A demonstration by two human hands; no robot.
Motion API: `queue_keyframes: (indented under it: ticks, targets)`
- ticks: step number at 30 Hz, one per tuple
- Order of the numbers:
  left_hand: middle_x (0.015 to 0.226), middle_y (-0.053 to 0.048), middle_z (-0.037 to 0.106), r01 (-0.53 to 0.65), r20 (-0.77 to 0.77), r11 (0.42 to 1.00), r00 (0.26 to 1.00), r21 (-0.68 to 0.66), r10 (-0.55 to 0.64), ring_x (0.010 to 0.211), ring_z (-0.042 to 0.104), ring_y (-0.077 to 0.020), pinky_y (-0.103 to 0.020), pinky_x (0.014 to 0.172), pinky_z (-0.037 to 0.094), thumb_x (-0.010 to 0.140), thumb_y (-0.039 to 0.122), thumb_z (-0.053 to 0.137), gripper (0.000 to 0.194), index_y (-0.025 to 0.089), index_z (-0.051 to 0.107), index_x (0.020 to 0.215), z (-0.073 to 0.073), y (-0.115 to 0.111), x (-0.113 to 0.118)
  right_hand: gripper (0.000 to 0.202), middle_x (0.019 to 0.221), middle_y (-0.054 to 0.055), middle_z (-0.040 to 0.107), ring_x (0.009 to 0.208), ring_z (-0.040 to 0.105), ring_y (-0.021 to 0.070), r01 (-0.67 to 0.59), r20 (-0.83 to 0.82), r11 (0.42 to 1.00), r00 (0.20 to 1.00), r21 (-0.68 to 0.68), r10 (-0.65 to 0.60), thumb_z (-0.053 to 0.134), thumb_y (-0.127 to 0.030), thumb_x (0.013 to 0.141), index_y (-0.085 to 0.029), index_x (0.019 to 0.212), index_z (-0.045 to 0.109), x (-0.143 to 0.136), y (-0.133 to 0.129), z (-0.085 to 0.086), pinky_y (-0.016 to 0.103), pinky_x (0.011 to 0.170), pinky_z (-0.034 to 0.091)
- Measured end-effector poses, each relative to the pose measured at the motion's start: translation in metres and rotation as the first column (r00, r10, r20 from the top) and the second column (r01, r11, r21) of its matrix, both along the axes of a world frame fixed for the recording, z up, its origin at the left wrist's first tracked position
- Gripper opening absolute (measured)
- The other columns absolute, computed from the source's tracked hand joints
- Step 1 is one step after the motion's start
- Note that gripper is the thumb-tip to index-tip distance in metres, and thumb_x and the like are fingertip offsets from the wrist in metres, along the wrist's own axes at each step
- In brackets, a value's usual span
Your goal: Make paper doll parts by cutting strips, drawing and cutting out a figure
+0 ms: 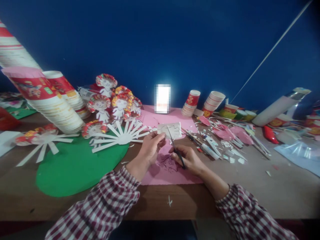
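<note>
A small white piece of paper (176, 130) with a drawn outline is pinched at its left edge by my left hand (152, 146). My right hand (190, 160) grips dark-handled scissors (179, 155), whose blades reach up to the paper's lower middle. Both hands are over a pink sheet (172, 178) that has dark writing on it. To the left, a paper cup cut into white strips (123, 138) lies spread out beside a green round sheet (77, 170).
Stacked paper cups (55, 110) lean at the left, near paper dolls (100, 106). More cup stacks (191, 101) stand behind. Pens (208, 150), paper scraps (232, 160) and a red object (270, 134) lie at the right. A lit, blurred screen (162, 98) stands at the back.
</note>
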State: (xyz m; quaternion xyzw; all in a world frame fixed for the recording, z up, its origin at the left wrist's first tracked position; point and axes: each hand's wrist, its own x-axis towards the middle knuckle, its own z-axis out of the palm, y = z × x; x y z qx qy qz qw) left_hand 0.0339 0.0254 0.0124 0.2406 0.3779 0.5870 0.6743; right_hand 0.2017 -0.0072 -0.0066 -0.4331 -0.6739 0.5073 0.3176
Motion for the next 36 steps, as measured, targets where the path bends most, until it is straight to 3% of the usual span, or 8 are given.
queue_keyframes:
  ticks: [23,36]
  targets:
    - [0.066,0.002,0.062,0.01,0.015,1.0,1.0,0.018,-0.01,0.056,0.055,-0.0056,-0.018,0.056,0.046,0.055,0.024,0.085,0.031,0.013,0.064,0.075,-0.0033,0.0003,0.0007,0.035,0.059,-0.005,0.046,0.048,0.044,0.0084,0.018,-0.059,1.0,0.998,-0.017,-0.019,0.063,-0.049,0.084,-0.016,0.094,0.059,-0.0029,-0.0019,0.005,0.02,0.045,0.038]
    - [0.064,0.004,0.061,0.016,0.069,1.0,0.998,-0.006,-0.016,0.056,0.056,-0.0056,-0.019,0.058,0.048,0.054,0.019,0.084,0.031,0.013,0.06,0.073,0.0028,-0.0023,0.0031,0.033,0.059,-0.006,0.046,0.047,0.043,0.0082,0.041,-0.081,0.999,0.996,-0.02,-0.042,0.062,-0.048,0.085,-0.017,0.095,0.058,-0.0022,-0.0008,0.0026,0.02,0.044,0.037]
